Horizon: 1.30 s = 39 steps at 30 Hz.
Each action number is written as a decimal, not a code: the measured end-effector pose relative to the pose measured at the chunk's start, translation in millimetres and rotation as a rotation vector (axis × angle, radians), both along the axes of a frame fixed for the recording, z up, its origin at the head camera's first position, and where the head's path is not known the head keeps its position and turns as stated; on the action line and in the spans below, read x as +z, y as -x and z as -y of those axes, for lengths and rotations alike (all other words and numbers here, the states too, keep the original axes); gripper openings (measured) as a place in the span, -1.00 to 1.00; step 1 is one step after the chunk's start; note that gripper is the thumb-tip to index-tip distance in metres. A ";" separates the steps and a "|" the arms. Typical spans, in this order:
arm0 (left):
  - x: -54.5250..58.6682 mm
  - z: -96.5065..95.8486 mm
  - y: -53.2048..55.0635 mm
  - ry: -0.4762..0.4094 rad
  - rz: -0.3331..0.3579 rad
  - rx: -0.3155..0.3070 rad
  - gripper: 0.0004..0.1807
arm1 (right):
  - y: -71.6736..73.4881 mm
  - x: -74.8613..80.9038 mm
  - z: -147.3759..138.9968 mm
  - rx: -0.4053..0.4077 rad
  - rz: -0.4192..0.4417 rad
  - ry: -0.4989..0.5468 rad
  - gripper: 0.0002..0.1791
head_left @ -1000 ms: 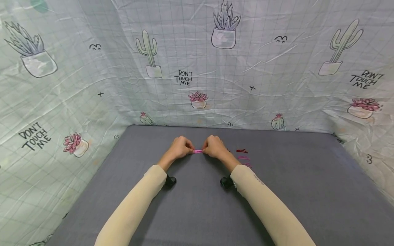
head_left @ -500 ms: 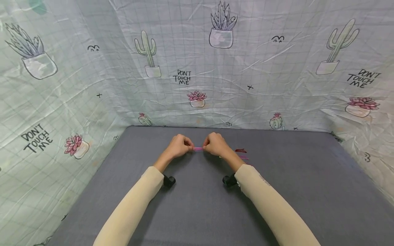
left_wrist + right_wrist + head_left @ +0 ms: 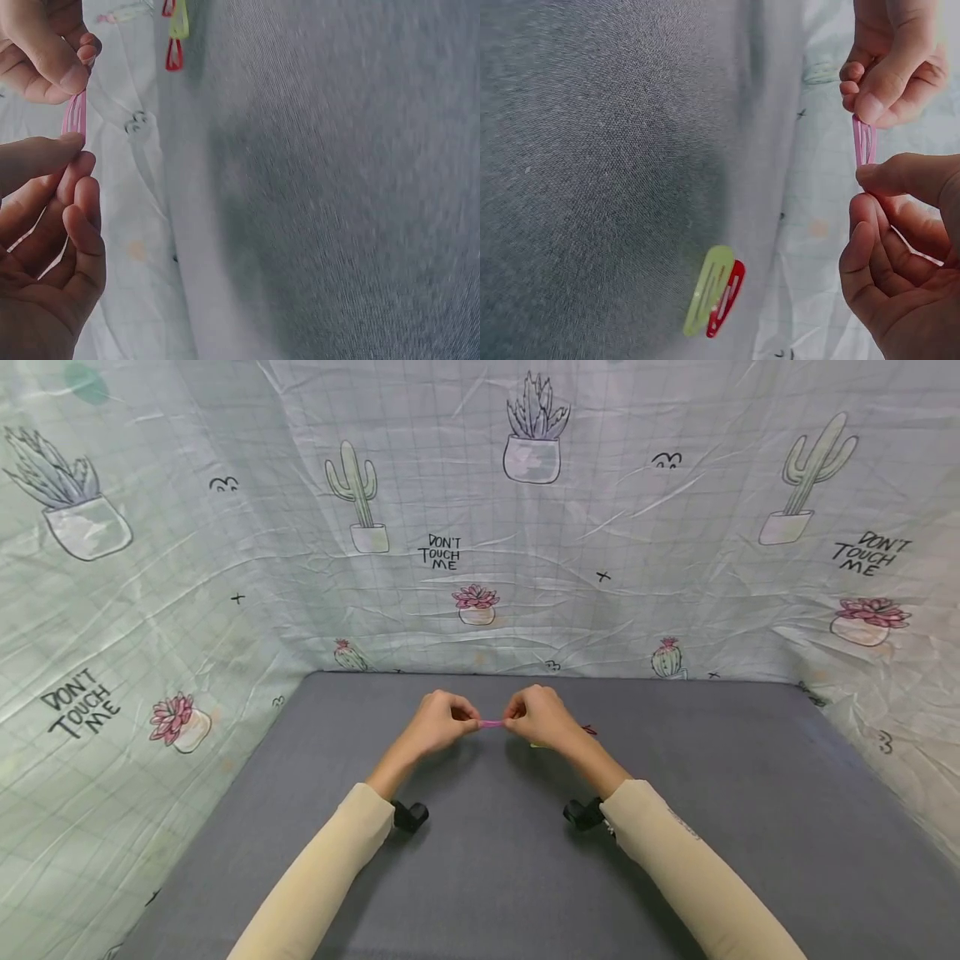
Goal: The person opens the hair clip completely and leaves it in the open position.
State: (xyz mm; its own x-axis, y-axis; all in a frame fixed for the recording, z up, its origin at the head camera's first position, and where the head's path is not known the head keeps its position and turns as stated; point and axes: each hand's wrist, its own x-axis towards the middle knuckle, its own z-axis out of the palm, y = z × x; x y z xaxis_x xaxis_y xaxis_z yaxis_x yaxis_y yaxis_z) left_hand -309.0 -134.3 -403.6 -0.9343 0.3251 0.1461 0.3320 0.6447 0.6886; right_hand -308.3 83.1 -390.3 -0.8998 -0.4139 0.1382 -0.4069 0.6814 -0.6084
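A pink snap hair clip (image 3: 492,723) is stretched level between my hands, raised above the grey cloth. My left hand (image 3: 441,722) pinches one end between thumb and fingertips. At the opposite end, the thumb and fingers of my right hand (image 3: 542,717) pinch it too. Slots along the clip's length show in the left wrist view, where its ends are hidden under the fingertips. On the cloth near my right hand lie a yellow-green hair clip (image 3: 709,291) and a red hair clip (image 3: 731,296), partly overlapped in the right wrist view.
Grey cloth (image 3: 480,868) covers the table. A pale curtain (image 3: 570,610) printed with cacti rises behind its back edge and along the sides. Another red clip (image 3: 174,55) shows in the left wrist view. My right forearm hides part of the clips' area.
Both hands have shifted slightly to the right with the pink clip between them. The right forearm now covers more of the clips on the cloth, while the yellow-green one has come into view.
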 end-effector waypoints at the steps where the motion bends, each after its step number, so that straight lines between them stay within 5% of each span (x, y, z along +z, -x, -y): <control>1: 1.2 -1.1 -2.2 -0.010 -0.001 0.002 -0.94 | -2.2 1.5 -1.9 0.005 -0.014 0.006 -0.91; 18: 15.0 -32.4 -40.3 -0.128 -0.069 -0.086 -0.95 | -53.0 8.3 -43.9 -0.017 -0.141 0.177 -0.96; 28: 5.3 -46.4 -55.8 -0.153 -0.086 -0.154 -0.95 | -76.1 -5.7 -61.2 -0.027 -0.161 0.227 -0.92; 39: -5.1 -54.2 -63.5 -0.236 -0.071 -0.177 -0.96 | -82.8 -19.7 -72.1 -0.013 -0.183 0.263 -0.93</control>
